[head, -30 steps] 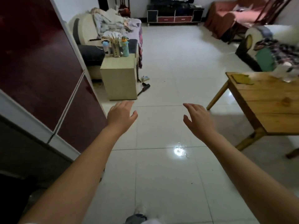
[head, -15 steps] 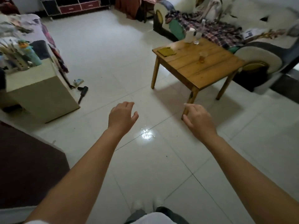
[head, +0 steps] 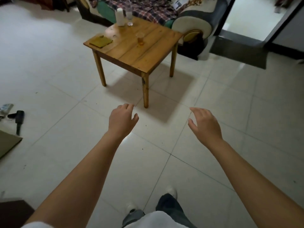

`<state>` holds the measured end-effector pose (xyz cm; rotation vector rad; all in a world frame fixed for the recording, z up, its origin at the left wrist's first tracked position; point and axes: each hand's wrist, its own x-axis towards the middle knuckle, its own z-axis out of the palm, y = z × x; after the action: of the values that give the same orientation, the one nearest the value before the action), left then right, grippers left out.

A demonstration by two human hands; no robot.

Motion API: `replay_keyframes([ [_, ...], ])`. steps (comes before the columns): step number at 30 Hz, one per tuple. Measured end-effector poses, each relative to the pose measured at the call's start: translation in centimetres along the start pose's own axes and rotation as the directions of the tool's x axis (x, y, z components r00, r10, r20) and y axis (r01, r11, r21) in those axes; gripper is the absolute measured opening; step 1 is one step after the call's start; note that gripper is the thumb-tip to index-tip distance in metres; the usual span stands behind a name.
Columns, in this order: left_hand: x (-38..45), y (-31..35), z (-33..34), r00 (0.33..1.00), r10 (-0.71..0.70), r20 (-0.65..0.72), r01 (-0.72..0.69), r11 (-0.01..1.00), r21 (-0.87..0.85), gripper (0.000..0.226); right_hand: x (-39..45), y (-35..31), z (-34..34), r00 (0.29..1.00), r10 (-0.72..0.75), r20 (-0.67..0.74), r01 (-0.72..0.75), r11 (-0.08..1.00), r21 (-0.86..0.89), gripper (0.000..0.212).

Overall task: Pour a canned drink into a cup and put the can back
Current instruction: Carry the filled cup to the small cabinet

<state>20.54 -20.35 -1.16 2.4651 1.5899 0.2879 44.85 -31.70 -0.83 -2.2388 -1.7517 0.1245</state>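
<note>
We have turned, so the wooden table point(head: 131, 51) with the cup point(head: 140, 38) now sits in the upper middle, while our left hand point(head: 121, 120) and right hand point(head: 205, 124) hang loose, holding nothing, and we see no can.

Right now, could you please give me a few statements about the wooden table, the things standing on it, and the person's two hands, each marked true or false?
1. The clear plastic cup on the square wooden table holds some amber liquid. True.
2. The left hand grips a drink can. False: it holds nothing, and no can is in view.
3. The flat yellow-green cloth lies near the table's left corner. True.
4. The right hand rests on the table top. False: it is held in the air over the tiled floor, short of the table.
5. The white cylinder lies tipped over on the floor. False: it stands upright at the table's far edge.
</note>
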Motion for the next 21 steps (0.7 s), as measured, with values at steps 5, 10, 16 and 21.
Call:
replay_keyframes([
  [5,3.0,5.1,2.3,0.998,0.064,0.024,-0.065,0.998,0.006,0.039,0.4,5.8,-1.3,0.998,0.069,-0.004,-0.069,0.998,-0.01,0.04],
  [10,6.3,9.5,3.7,0.995,0.096,-0.006,-0.096,0.995,0.002,0.035,1.9,10.6,-2.4,0.996,0.089,0.003,-0.089,0.996,-0.004,0.041],
  [16,10.5,12.7,4.9,0.994,0.105,-0.015,-0.105,0.994,0.021,0.038,5.1,14.8,-3.1,0.995,0.1,0.027,-0.1,0.995,-0.001,0.042],
  [21,15.0,14.2,6.2,0.991,0.129,0.016,-0.13,0.99,0.053,0.039,9.1,17.4,-3.0,0.991,0.107,0.076,-0.105,0.994,-0.028,0.044],
])
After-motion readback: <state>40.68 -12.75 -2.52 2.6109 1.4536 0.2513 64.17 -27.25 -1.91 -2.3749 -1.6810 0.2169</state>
